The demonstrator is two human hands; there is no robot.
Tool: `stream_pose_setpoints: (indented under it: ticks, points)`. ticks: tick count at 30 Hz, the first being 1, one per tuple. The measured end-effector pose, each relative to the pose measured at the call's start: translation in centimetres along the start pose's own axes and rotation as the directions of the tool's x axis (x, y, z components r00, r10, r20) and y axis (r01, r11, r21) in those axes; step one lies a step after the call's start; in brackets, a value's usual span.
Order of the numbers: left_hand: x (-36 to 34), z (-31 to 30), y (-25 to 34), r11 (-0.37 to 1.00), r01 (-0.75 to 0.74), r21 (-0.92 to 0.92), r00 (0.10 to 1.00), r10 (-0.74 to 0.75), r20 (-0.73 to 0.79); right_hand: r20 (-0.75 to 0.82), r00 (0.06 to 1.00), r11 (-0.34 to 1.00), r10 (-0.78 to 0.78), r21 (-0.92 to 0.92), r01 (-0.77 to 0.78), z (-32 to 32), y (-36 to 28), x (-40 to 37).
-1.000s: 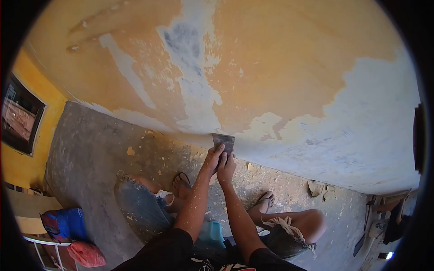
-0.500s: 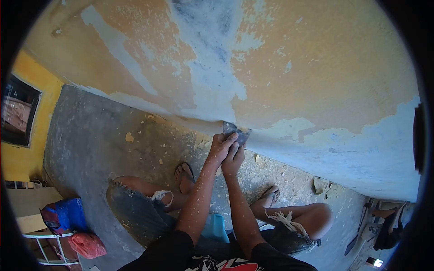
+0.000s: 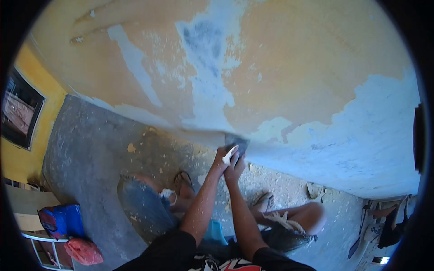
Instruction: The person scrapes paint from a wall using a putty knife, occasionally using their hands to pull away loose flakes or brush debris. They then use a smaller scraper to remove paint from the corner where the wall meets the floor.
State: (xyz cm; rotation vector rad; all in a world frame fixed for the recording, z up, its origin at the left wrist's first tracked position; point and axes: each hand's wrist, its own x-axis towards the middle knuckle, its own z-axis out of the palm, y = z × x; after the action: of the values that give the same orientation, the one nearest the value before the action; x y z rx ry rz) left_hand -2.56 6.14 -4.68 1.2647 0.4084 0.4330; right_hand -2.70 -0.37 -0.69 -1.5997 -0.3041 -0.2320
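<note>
Both my hands are closed together around a flat grey metal scraper (image 3: pixel 237 142), whose handle is hidden in the fingers. Its blade touches the foot of the wall (image 3: pixel 307 81), which has patchy yellow-orange paint and bare whitish areas. My left hand (image 3: pixel 221 160) is on the left of the grip, and my right hand (image 3: pixel 234 170) presses against it from the right. A white paint flake (image 3: pixel 230 154) lies over the left thumb. Pale specks dot both forearms.
Paint chips and rubble lie on the grey floor (image 3: pixel 99 153) along the wall. My sandalled feet stand either side of my hands, with a turquoise seat (image 3: pixel 215 232) below me. A blue bag (image 3: pixel 68 220) and red plastic bag (image 3: pixel 83 251) are at left; tools lie at far right.
The view has shifted a little, and the hands with the scraper appear slightly lower. A white paint flake now lies on my left thumb, where none showed before.
</note>
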Motion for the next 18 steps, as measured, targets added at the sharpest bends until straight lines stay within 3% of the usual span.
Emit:
stream_pose_setpoints:
  ticks: [1, 3, 4, 6, 9, 10, 11, 14, 16, 17, 18]
  points:
    - [0.0, -0.2, -1.1, 0.991, 0.134, 0.003, 0.990, -0.134, -0.048, 0.034, 0.997, 0.997, 0.074, -0.032, -0.073, -0.1, 1.3, -0.6]
    - [-0.7, 0.9, 1.9, 0.939, 0.198, -0.283, 0.979, -0.204, 0.010, 0.071, 0.983, 0.984, 0.168, -0.076, -0.163, -0.2, 2.6, -0.9]
    - [-0.8, 0.9, 1.6, 0.937, 0.205, -0.283, 0.977, -0.212, 0.006, 0.085, 0.976, 0.978, 0.202, -0.065, -0.197, -0.2, 3.0, -0.8]
    - [-0.4, 0.8, 2.2, 0.994, 0.098, -0.046, 0.993, -0.100, -0.055, 0.085, 0.960, 0.964, 0.267, -0.045, -0.264, 0.0, 2.6, -0.8]
    - [0.4, 1.7, 3.8, 0.998, 0.055, 0.022, 0.990, -0.051, -0.133, 0.025, 0.986, 0.985, 0.165, 0.041, -0.165, 0.8, -0.2, 0.6]
    - [1.1, 2.3, 4.1, 0.993, 0.044, -0.110, 0.989, -0.059, -0.139, 0.096, 0.979, 0.981, 0.178, 0.061, -0.184, 0.3, -1.4, 1.7]
    - [1.7, 2.6, 5.1, 0.997, -0.069, -0.035, 0.993, 0.065, -0.101, 0.096, 0.977, 0.979, 0.190, 0.051, -0.196, -0.3, -2.7, 2.7]
    - [1.0, 4.7, 14.0, 0.990, 0.005, -0.140, 1.000, -0.005, -0.001, 0.179, 0.974, 0.990, 0.140, -0.009, -0.141, -0.7, -7.9, 5.6]
    - [0.3, 6.1, 17.4, 0.981, -0.086, -0.173, 0.995, 0.077, -0.059, -0.013, 0.999, 0.992, -0.043, 0.118, 0.045, -0.2, -11.1, 6.1]
    - [0.0, 6.1, 17.4, 0.980, -0.091, -0.176, 0.995, 0.082, -0.060, -0.011, 0.999, 0.992, -0.049, 0.118, 0.050, -0.7, -10.3, 5.8]
    - [-0.1, 6.1, 17.0, 0.932, -0.054, -0.359, 0.997, 0.069, 0.028, 0.047, 0.996, 0.995, -0.080, 0.068, 0.077, -1.6, -8.4, 5.6]
